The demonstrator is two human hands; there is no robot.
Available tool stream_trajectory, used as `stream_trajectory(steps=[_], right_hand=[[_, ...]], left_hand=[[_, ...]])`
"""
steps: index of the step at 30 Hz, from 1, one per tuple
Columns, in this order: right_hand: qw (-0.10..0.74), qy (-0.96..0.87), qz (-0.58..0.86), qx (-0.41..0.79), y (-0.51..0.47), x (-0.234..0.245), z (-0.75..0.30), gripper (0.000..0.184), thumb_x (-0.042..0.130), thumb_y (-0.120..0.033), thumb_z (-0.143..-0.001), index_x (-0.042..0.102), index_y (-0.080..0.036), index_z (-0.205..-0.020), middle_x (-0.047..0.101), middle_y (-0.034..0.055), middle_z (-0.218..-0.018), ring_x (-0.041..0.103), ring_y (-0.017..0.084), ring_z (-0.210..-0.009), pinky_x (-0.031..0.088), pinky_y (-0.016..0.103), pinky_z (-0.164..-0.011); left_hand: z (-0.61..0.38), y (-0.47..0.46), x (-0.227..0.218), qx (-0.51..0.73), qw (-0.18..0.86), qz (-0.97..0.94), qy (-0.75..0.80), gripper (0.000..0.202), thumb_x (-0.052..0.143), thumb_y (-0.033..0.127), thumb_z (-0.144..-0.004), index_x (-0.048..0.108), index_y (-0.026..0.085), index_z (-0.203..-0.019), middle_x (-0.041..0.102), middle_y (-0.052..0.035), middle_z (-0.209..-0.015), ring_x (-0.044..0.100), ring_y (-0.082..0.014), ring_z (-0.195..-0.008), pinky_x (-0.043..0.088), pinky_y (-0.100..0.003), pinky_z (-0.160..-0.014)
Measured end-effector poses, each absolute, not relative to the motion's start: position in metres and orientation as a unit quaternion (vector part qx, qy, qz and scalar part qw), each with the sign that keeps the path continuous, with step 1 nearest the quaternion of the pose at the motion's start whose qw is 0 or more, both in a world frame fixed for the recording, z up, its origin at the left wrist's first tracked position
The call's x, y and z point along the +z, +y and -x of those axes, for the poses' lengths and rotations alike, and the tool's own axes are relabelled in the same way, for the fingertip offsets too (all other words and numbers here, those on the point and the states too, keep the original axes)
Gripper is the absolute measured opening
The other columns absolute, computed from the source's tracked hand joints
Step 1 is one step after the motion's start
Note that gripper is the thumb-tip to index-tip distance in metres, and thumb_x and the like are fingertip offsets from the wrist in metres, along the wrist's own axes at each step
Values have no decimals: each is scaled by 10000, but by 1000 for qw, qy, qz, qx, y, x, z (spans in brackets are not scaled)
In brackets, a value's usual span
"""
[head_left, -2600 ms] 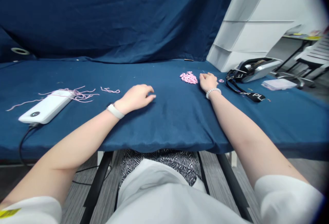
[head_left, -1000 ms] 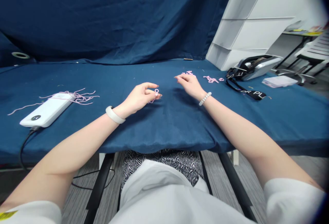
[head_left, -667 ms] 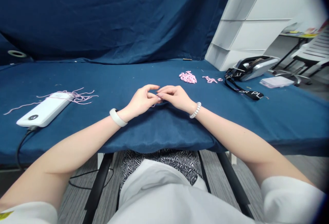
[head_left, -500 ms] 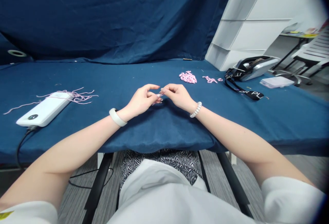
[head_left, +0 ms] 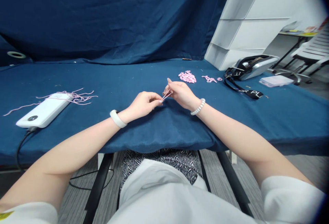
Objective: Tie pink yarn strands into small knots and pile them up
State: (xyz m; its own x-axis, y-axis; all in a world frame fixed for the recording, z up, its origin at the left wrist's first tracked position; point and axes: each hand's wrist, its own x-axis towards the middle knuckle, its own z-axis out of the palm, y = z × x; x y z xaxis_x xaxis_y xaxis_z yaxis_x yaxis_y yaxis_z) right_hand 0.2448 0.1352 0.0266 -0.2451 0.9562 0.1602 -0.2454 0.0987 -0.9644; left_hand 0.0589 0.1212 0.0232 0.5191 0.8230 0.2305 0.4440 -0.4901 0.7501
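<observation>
We find the person's left hand [head_left: 142,104] and right hand [head_left: 181,94] raised close together just above the front edge of the blue cloth-covered table [head_left: 180,128], their fingertips nearly meeting. A short pink yarn strand [head_left: 166,95] runs at a slant between them. The right thumb and forefinger are pinched closed on its upper part, while one finger of that hand stands raised and apart. The lower end of the strand reaches the curled left fingertips [head_left: 159,102]; the left hand is mostly closed, but we cannot tell whether it grips the strand or only touches it.

Beyond the hands, toward the right, lies a heap of short pink yarn pieces [head_left: 187,77], with a smaller pink yarn cluster [head_left: 209,78] just beside it. At the table's left, loose pink yarn lengths [head_left: 69,96] lie across and around a white power bank [head_left: 42,115], from which a black cable [head_left: 22,141] drops over the edge. At the right we record a black lanyard [head_left: 244,93] running from a silver-and-black device [head_left: 253,67], and a small flat white case [head_left: 275,81] near the table's far right.
</observation>
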Motion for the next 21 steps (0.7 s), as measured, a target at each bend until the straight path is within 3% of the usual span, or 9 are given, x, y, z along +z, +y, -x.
stream_trajectory(steps=[4,11,14,17,21], right_hand=[[491,-566,287,597,131,31,-247,585,760,-675,-611,532,-146,-512,566,15,-573,547,98,-583,468,242,-630],[481,-560,332,587,137,30,-250,556,744,-619,-693,447,-173,-546,466,-38,-528,494,85,-526,477,264,-642],[463,-584,373,552,138,28,-251,507,744,-581,-714,503,-156,-580,500,-29,-541,449,65,-504,401,224,-548],[390,-644,371,543,132,29,-250,478,737,-568,-720,597,-121,-628,492,-26,-508,377,53,-473,274,213,-470],[362,-673,343,547,124,32,-247,424,755,-511,-705,638,-106,-664,495,-28,-514,376,55,-492,256,215,-484]], left_hand=[[-57,122,28,308,285,-808,413,307,559,399,-880,700,139,-800,693,-33,-701,586,-133,-614,435,-253,-614],[-56,135,25,413,377,-722,408,329,550,457,-892,596,150,-782,714,-82,-846,668,-167,-810,502,-280,-779],[-56,135,23,408,395,-712,414,365,593,500,-860,610,144,-779,710,-85,-843,660,-166,-794,501,-285,-780],[-56,131,22,382,405,-737,384,345,643,477,-832,655,133,-862,716,-84,-888,653,-170,-827,497,-294,-815],[-57,130,19,369,454,-745,322,393,595,514,-864,691,136,-917,722,-89,-956,658,-181,-899,492,-302,-874]])
